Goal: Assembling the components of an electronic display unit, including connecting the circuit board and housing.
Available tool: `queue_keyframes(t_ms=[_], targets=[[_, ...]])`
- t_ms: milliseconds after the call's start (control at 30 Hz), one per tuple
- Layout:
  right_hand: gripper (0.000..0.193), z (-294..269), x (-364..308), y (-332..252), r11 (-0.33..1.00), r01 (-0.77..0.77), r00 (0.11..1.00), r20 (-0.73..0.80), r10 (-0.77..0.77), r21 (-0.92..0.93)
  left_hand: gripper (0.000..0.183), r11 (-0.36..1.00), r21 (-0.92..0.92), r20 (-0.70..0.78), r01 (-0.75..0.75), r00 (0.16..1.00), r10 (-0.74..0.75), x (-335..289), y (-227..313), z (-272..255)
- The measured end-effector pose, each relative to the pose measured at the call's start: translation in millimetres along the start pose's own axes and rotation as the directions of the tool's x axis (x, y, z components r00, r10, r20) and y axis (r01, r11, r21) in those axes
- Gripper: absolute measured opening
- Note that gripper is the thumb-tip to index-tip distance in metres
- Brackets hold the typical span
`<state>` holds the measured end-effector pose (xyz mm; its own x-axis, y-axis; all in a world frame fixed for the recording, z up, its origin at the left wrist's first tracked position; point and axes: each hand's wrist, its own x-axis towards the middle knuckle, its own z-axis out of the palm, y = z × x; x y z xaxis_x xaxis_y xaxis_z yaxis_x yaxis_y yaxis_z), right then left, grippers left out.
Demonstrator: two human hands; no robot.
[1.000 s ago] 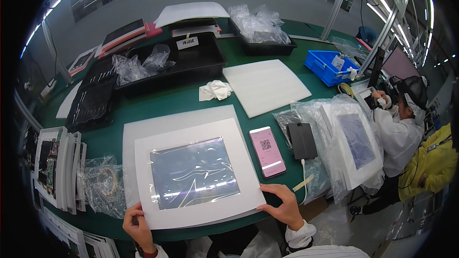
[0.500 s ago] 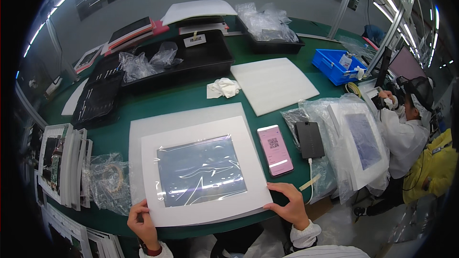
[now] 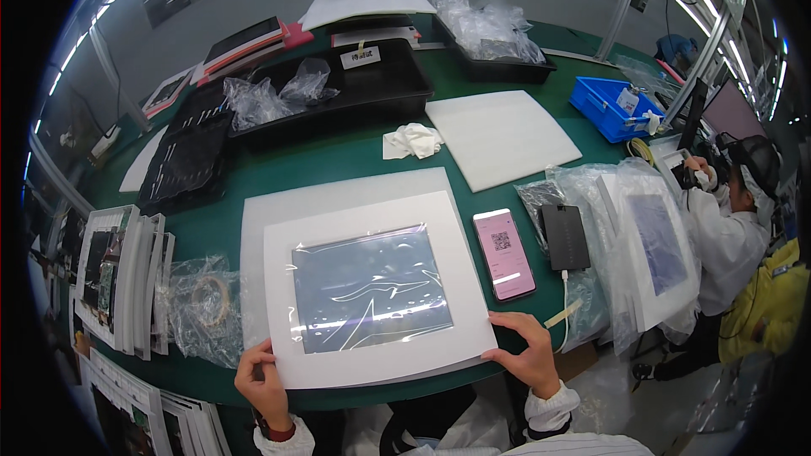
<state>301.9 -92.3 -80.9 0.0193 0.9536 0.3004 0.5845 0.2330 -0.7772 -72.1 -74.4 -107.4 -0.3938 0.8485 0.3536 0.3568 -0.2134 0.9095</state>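
A white-framed display panel [image 3: 280, 287] lies flat in front of me, with a clear film [image 3: 376, 287] over its bluish-grey middle. Under it is a white foam sheet [image 3: 253, 228] that shows along the far and left sides. My left hand [image 3: 263, 382] pinches the panel's near left corner, its fingertips at the edge. At the near right corner, my right hand [image 3: 532, 355] holds the panel's edge, thumb and forefinger spaced apart along it; its other fingers are partly hidden. Right of the panel lies a phone [image 3: 504, 253] with a lit pink screen.
A black power bank [image 3: 566, 236] with a white cable and a bagged panel [image 3: 655, 241] lie to the right. Stacked frames [image 3: 118, 279] and tape in plastic [image 3: 207, 300] stand left. Beyond are a foam sheet [image 3: 507, 139], black tray [image 3: 363, 101] and blue bin [image 3: 608, 114]. A co-worker [image 3: 735, 211] sits right.
The whole view has shifted slightly, so everything appears a little further right. Both hands keep their places at the panel's near corners, and the panel rests on the foam as before.
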Motion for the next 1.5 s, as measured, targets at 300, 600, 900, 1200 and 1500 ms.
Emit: queue_keyframes(t_ms=[300, 600, 900, 1200, 1500], targets=[[0.062, 4, -9, -3, 0.997, 0.028, 0.999, 0.035, -0.025, -0.067, 0.013, 0.997, 0.047, -0.011, 0.068, 0.998, -0.068, -7, 9, 3], [0.059, 4, -10, -2, 0.998, 0.055, 0.998, 0.025, -0.055, -0.002, 0.008, 0.998, -0.042, 0.066, 0.047, 0.997, -0.044, -4, -1, -7], [0.055, -5, -6, -18, 0.966, -0.172, 0.984, 0.067, 0.162, 0.195, 0.023, 0.914, -0.186, 0.235, 0.360, 0.920, -0.314, 10, 29, -23], [0.036, -20, 24, -11, 0.654, -0.619, 0.784, 0.401, 0.474, 0.436, 0.044, 0.824, -0.152, 0.404, 0.546, 0.795, -0.452, 38, 52, -19], [0.046, -12, 39, -15, 0.497, -0.733, 0.679, 0.463, 0.570, 0.463, 0.051, 0.739, -0.003, 0.505, 0.674, 0.639, -0.580, 62, 56, -21]])
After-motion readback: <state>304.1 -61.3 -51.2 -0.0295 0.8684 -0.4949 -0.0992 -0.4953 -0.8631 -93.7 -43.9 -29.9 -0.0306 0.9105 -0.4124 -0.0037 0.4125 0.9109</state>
